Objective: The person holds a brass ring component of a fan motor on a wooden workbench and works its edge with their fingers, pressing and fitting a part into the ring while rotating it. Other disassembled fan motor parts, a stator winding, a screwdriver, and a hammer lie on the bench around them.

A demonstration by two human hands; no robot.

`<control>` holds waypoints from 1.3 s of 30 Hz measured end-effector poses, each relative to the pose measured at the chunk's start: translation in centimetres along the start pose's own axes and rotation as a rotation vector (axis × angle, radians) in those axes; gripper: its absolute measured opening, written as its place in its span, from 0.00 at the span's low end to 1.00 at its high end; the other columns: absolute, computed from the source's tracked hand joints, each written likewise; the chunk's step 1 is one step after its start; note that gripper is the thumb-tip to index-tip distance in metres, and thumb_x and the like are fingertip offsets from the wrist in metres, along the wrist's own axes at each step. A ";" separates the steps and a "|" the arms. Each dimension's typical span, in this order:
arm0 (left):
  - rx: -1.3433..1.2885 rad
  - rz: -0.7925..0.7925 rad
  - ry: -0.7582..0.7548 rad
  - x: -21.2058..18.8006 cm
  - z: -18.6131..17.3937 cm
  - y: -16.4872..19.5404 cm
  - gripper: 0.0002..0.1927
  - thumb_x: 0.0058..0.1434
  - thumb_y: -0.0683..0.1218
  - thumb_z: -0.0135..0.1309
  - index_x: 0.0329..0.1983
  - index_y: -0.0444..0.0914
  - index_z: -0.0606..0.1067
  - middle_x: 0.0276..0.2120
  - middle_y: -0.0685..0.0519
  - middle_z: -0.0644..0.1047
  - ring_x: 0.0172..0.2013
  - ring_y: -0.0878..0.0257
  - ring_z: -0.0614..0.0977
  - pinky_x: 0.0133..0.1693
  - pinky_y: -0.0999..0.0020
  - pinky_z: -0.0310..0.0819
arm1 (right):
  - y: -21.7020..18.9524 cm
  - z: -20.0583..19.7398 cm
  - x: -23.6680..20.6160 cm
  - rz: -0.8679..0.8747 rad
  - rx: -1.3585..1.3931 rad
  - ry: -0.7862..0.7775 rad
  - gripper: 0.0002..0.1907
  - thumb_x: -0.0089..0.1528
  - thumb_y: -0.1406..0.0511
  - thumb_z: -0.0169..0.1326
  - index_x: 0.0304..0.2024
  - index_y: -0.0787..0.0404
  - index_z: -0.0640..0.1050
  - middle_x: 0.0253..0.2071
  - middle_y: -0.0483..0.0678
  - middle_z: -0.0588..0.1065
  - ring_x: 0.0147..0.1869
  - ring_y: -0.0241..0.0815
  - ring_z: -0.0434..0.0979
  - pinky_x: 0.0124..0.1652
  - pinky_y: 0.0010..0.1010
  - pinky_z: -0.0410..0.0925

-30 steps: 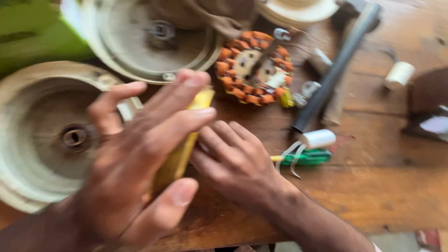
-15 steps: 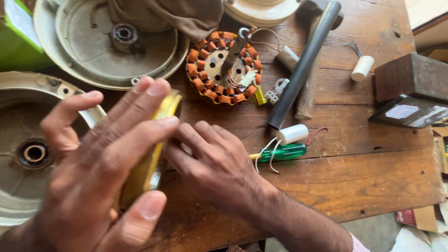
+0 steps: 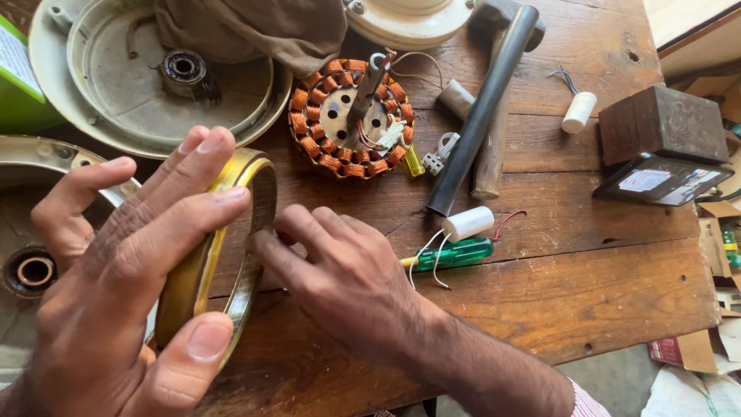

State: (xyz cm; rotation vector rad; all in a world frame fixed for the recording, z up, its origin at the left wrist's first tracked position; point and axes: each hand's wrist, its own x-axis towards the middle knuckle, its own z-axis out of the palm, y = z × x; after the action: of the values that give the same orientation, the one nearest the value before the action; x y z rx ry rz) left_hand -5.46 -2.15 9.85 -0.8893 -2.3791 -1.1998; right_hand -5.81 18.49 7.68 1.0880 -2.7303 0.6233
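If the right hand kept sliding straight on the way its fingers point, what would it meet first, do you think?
The right hand points up-left at the gold ring held on edge by the left hand. Its fingertips seem already at the ring's rim, so it would meet that first, though depth is unclear.

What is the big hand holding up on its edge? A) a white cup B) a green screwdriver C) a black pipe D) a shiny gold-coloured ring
D: the left hand grips a gold-coloured metal ring standing on edge, while the green screwdriver and black pipe lie untouched on the wooden table.
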 end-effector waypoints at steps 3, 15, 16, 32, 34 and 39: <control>-0.010 0.000 0.007 -0.1 0.0 -0.1 0.25 0.67 0.52 0.44 0.62 0.32 0.68 0.66 0.37 0.70 0.69 0.51 0.71 0.69 0.53 0.45 | -0.8 -0.6 -0.3 0.054 0.266 -0.036 0.17 0.60 0.69 0.58 0.52 0.63 0.76 0.45 0.50 0.71 0.46 0.49 0.76 0.43 0.39 0.71; -0.136 -0.046 0.153 0.9 1.2 1.3 0.20 0.77 0.55 0.46 0.60 0.35 0.65 0.68 0.39 0.71 0.66 0.54 0.74 0.69 0.62 0.52 | -0.6 -0.4 0.0 0.042 0.222 -0.078 0.17 0.61 0.68 0.56 0.54 0.62 0.74 0.46 0.51 0.71 0.44 0.52 0.78 0.40 0.43 0.73; -0.117 -0.042 0.162 1.0 1.1 1.4 0.17 0.79 0.54 0.47 0.59 0.37 0.67 0.68 0.41 0.72 0.65 0.55 0.74 0.69 0.64 0.54 | -0.8 -0.7 -0.1 0.044 0.330 -0.105 0.16 0.63 0.67 0.56 0.53 0.59 0.74 0.47 0.51 0.71 0.45 0.53 0.78 0.40 0.43 0.73; -0.013 0.055 0.132 -1.2 1.1 0.0 0.13 0.73 0.50 0.50 0.54 0.38 0.70 0.60 0.38 0.77 0.66 0.48 0.79 0.65 0.54 0.65 | 0.0 -0.6 -1.1 -0.088 0.617 -0.071 0.11 0.63 0.68 0.56 0.48 0.61 0.74 0.44 0.50 0.70 0.46 0.52 0.78 0.40 0.37 0.74; -0.007 0.065 0.133 -0.8 1.1 0.1 0.13 0.72 0.50 0.50 0.52 0.38 0.70 0.60 0.38 0.76 0.65 0.47 0.79 0.65 0.51 0.65 | -0.4 -1.1 -0.8 -0.078 0.659 -0.039 0.12 0.63 0.68 0.56 0.49 0.62 0.75 0.44 0.51 0.70 0.45 0.51 0.78 0.41 0.36 0.73; -0.012 0.040 0.133 -0.9 1.2 0.4 0.13 0.74 0.51 0.50 0.54 0.39 0.70 0.62 0.39 0.76 0.66 0.49 0.79 0.65 0.54 0.64 | -0.3 0.1 -0.1 0.010 0.004 -0.077 0.16 0.63 0.68 0.57 0.53 0.63 0.76 0.43 0.52 0.71 0.41 0.50 0.80 0.36 0.41 0.73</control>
State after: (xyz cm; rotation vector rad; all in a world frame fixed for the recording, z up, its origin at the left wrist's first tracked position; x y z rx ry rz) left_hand -4.59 -1.36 8.91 -0.8295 -2.2418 -1.2191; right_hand -5.53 18.33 7.65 1.1221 -2.8023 0.6015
